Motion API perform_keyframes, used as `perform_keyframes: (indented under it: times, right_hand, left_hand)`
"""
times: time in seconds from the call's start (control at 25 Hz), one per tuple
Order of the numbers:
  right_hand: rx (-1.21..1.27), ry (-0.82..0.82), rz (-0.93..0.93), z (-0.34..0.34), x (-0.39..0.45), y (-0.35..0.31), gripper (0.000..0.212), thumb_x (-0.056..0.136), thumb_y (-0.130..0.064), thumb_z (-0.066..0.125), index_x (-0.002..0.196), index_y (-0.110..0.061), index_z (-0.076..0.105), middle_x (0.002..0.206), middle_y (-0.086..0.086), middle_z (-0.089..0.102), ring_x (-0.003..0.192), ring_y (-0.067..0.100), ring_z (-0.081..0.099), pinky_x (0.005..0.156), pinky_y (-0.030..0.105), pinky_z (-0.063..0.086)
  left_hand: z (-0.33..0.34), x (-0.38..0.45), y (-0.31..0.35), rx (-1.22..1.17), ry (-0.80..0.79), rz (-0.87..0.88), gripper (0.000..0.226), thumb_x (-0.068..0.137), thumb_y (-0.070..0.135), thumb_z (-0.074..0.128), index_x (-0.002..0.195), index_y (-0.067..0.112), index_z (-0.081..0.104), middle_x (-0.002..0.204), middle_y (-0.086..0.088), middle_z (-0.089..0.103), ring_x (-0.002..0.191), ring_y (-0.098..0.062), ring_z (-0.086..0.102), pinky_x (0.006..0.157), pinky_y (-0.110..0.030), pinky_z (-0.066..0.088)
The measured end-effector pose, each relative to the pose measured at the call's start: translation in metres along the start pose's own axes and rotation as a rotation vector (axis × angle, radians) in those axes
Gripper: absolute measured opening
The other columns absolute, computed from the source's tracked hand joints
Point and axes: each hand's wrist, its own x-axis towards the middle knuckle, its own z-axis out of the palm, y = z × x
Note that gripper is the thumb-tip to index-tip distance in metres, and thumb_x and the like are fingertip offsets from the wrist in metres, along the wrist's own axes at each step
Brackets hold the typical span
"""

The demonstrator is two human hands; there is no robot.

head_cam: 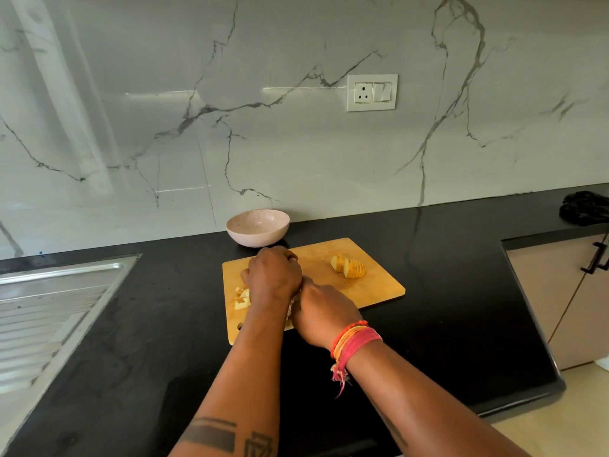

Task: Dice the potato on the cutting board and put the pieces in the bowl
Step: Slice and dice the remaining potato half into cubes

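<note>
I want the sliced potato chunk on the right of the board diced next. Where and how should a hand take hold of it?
Take the sliced potato chunk across its two rounded skin ends, coming from above with thumb and fingers pressing the slices together. It lies as a row of leaning slices on the cutting board, so squeezing along the row probably keeps it whole; gripping one slice would likely pull it apart.

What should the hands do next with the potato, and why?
Probably finish cutting the piece under the left hand. A few diced cubes already lie at the left of the cutting board, the bowl looks empty, and a sliced potato chunk waits at the right. The right hand seems to grip something, likely a knife, but it is hidden.
</note>
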Motion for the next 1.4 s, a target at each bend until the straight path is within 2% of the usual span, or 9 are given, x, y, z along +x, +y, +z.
perform_keyframes:
  times: [0.2, 0.36, 0.56, 0.76, 0.92, 1.04, 1.2, 1.32, 1.4]
  right_hand:
    - [0.007, 0.075, -0.02, -0.003, -0.003, 0.004, 0.046, 0.103, -0.029, 0.045, 0.148, -0.021, 0.041, 0.086, 0.001, 0.06, 0.077, 0.025, 0.06, 0.064, 0.036, 0.048]
    - [-0.056, 0.089, 0.058, -0.001, -0.016, 0.017, 0.049, 0.102, -0.029, 0.047, 0.149, -0.016, 0.04, 0.077, -0.004, 0.054, 0.072, 0.021, 0.06, 0.057, 0.033, 0.045]
    - [-0.035, 0.041, -0.024, 0.005, -0.011, -0.007, 0.033, 0.101, -0.026, 0.046, 0.132, -0.014, 0.047, 0.09, 0.006, 0.064, 0.081, 0.03, 0.067, 0.064, 0.037, 0.047]
    - [0.009, 0.129, -0.017, -0.004, -0.014, 0.008, 0.048, 0.103, -0.03, 0.044, 0.151, -0.023, 0.038, 0.079, -0.001, 0.062, 0.072, 0.023, 0.065, 0.061, 0.038, 0.053]
    - [0.118, 0.183, 0.063, -0.02, -0.018, 0.032, 0.053, 0.104, -0.03, 0.044, 0.156, -0.024, 0.036, 0.097, 0.002, 0.07, 0.084, 0.024, 0.067, 0.069, 0.039, 0.056]
    - [0.191, 0.214, 0.131, -0.032, -0.014, 0.05, 0.05, 0.105, -0.031, 0.044, 0.154, -0.024, 0.042, 0.112, 0.006, 0.071, 0.094, 0.027, 0.067, 0.074, 0.037, 0.052]
    - [0.281, 0.227, 0.201, -0.039, -0.009, 0.066, 0.047, 0.105, -0.033, 0.044, 0.152, -0.031, 0.046, 0.114, 0.002, 0.068, 0.081, 0.017, 0.059, 0.073, 0.034, 0.048]
    - [0.354, 0.234, 0.225, -0.039, -0.008, 0.072, 0.047, 0.105, -0.032, 0.044, 0.152, -0.032, 0.047, 0.118, 0.001, 0.068, 0.081, 0.014, 0.061, 0.073, 0.032, 0.049]
    - [0.372, 0.229, 0.22, -0.037, -0.009, 0.072, 0.048, 0.105, -0.032, 0.044, 0.153, -0.033, 0.046, 0.11, -0.002, 0.065, 0.08, 0.01, 0.064, 0.067, 0.031, 0.048]
  left_hand:
    - [-0.005, 0.006, -0.009, -0.094, 0.008, -0.066, 0.028, 0.095, 0.022, 0.055, 0.113, 0.031, 0.075, 0.112, 0.003, 0.072, 0.108, -0.023, 0.062, 0.097, -0.043, 0.047]
    - [-0.004, 0.003, -0.007, -0.128, 0.0, -0.023, 0.027, 0.097, 0.021, 0.056, 0.113, 0.027, 0.076, 0.11, 0.004, 0.074, 0.102, -0.019, 0.065, 0.092, -0.042, 0.056]
    - [-0.005, 0.002, -0.006, -0.178, 0.005, -0.006, 0.026, 0.096, 0.018, 0.057, 0.109, 0.025, 0.078, 0.109, 0.003, 0.075, 0.1, -0.019, 0.066, 0.091, -0.038, 0.056]
    - [-0.006, -0.003, -0.001, -0.211, 0.012, 0.037, 0.024, 0.097, 0.018, 0.057, 0.111, 0.023, 0.077, 0.109, 0.003, 0.075, 0.1, -0.017, 0.066, 0.089, -0.033, 0.054]
    - [0.002, -0.012, 0.013, -0.216, -0.011, 0.148, 0.025, 0.099, 0.017, 0.056, 0.114, 0.019, 0.076, 0.117, -0.001, 0.072, 0.103, -0.017, 0.066, 0.085, -0.024, 0.048]
    - [0.012, -0.021, 0.028, -0.172, -0.065, 0.241, 0.029, 0.1, 0.013, 0.055, 0.122, 0.015, 0.074, 0.124, -0.004, 0.07, 0.112, -0.019, 0.065, 0.095, -0.025, 0.047]
    - [0.033, -0.013, 0.049, -0.06, -0.221, 0.248, 0.04, 0.098, 0.015, 0.058, 0.138, 0.019, 0.063, 0.14, -0.006, 0.063, 0.127, -0.023, 0.058, 0.106, -0.03, 0.044]
    - [0.047, -0.006, 0.058, 0.067, -0.285, 0.25, 0.048, 0.097, 0.014, 0.06, 0.145, 0.022, 0.056, 0.143, -0.008, 0.059, 0.129, -0.026, 0.056, 0.104, -0.033, 0.046]
    - [0.053, -0.002, 0.058, 0.086, -0.283, 0.228, 0.047, 0.096, 0.015, 0.061, 0.142, 0.023, 0.057, 0.138, -0.007, 0.062, 0.123, -0.025, 0.059, 0.099, -0.034, 0.05]
